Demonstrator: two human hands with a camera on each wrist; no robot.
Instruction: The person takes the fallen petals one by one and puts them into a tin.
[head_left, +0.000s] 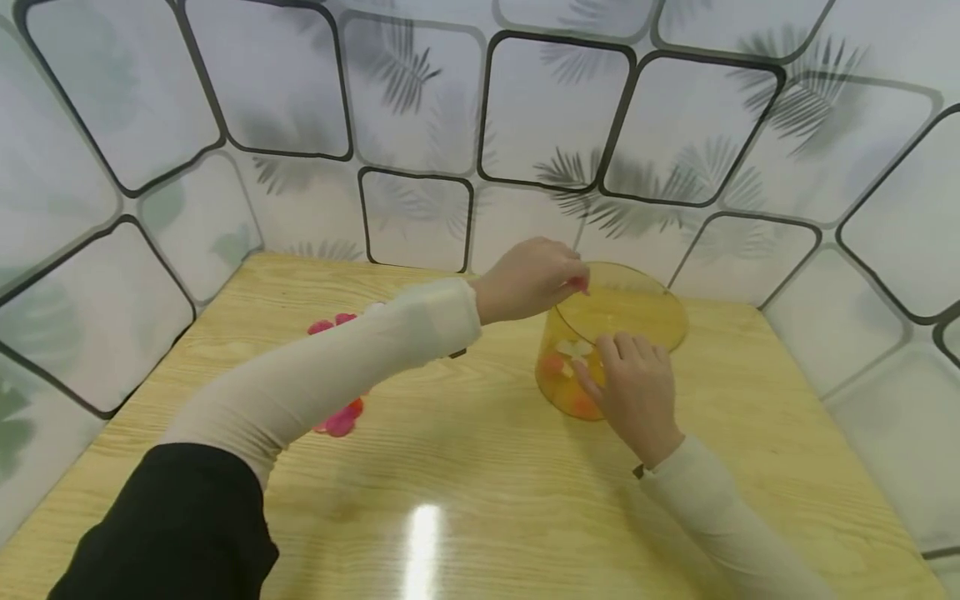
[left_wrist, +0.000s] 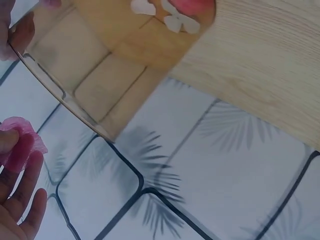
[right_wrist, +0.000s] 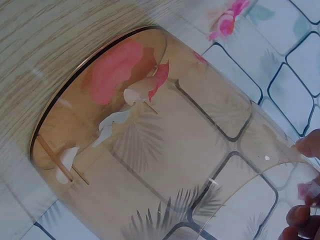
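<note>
My left hand (head_left: 528,279) pinches a small, thin pink petal-like piece (left_wrist: 25,142) between thumb and fingers. In the head view it is at the far left of the rim of a see-through amber cylindrical container (head_left: 551,342). My right hand (head_left: 637,392) grips the container at its near right side, fingers at the rim and thumb spread along the wall. Inside, near the bottom, lie white petal-like pieces (right_wrist: 112,125), a pink-red piece (right_wrist: 115,70) and thin brown sticks (right_wrist: 55,157).
Left of the container, pink and red flower-like pieces (head_left: 341,421) lie on the wooden table (head_left: 465,467), partly hidden by my left sleeve (head_left: 330,375). A patterned fabric or sheet (head_left: 420,92) stands behind the table and along its sides.
</note>
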